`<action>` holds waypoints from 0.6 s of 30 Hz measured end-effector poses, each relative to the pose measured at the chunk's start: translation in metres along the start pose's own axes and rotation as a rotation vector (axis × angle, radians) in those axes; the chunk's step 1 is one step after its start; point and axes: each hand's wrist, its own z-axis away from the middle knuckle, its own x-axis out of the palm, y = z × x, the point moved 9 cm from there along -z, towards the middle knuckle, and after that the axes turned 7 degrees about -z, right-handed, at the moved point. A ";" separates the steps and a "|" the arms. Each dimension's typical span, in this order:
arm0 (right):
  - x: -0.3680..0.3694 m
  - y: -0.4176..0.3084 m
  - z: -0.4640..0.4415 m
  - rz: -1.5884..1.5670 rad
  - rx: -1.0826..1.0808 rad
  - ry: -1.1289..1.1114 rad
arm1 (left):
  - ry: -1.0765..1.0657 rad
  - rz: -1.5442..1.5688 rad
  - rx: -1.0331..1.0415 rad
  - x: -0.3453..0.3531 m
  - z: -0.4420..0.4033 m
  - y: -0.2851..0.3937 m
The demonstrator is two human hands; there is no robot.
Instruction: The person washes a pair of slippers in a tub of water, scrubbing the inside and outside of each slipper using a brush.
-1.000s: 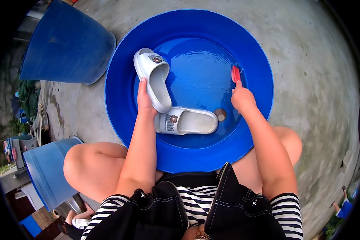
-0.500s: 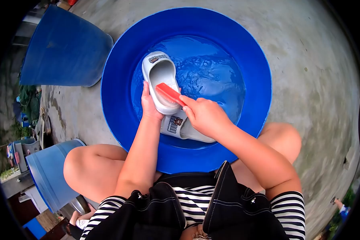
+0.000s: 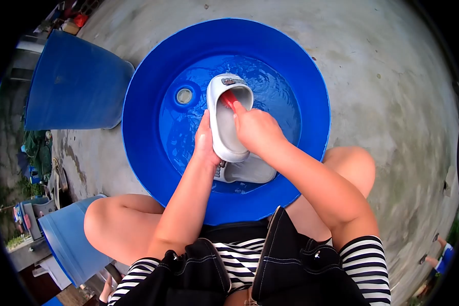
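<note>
My left hand (image 3: 205,142) grips a white slipper (image 3: 228,133) by its heel side, holding it over the water with the toe pointing away from me. My right hand (image 3: 258,127) is closed on the handle of a red brush (image 3: 228,98), whose head reaches inside the slipper under the toe strap. The bristles are hidden. Below lies a second slipper (image 3: 252,170) in the shallow water, partly covered by the first slipper and my hands. Both slippers are within a large round blue tub (image 3: 143,109).
A dark blue bucket (image 3: 79,81) stands at the upper left, and a lighter blue bucket (image 3: 74,237) beside my left knee. A round drain fitting (image 3: 184,96) shows on the tub's floor. Another person's leg (image 3: 433,261) appears at the far right edge.
The brush has moved from the slipper's heel area forward under the strap. The held slipper has shifted right within the view, and the drain fitting now shows.
</note>
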 end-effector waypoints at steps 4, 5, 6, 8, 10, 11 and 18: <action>0.006 -0.034 0.039 -0.124 -0.131 -0.174 | -0.156 0.025 0.070 -0.010 0.003 0.029; 0.013 -0.038 0.053 -0.140 -0.152 -0.205 | -0.174 0.132 0.041 -0.020 0.000 0.033; 0.019 -0.039 0.061 -0.159 -0.173 -0.237 | -0.167 0.000 0.075 -0.035 0.000 0.035; 0.022 -0.017 0.027 -0.014 -0.140 -0.072 | 0.011 0.030 0.055 -0.027 0.002 0.020; 0.012 0.001 -0.002 0.011 -0.031 -0.005 | -0.030 0.040 0.020 -0.007 0.000 0.004; 0.016 0.005 -0.007 -0.012 -0.015 -0.007 | -0.011 0.031 0.032 -0.011 -0.003 0.006; 0.030 -0.029 0.050 -0.125 -0.143 -0.199 | 0.053 -0.046 0.081 -0.053 -0.004 0.033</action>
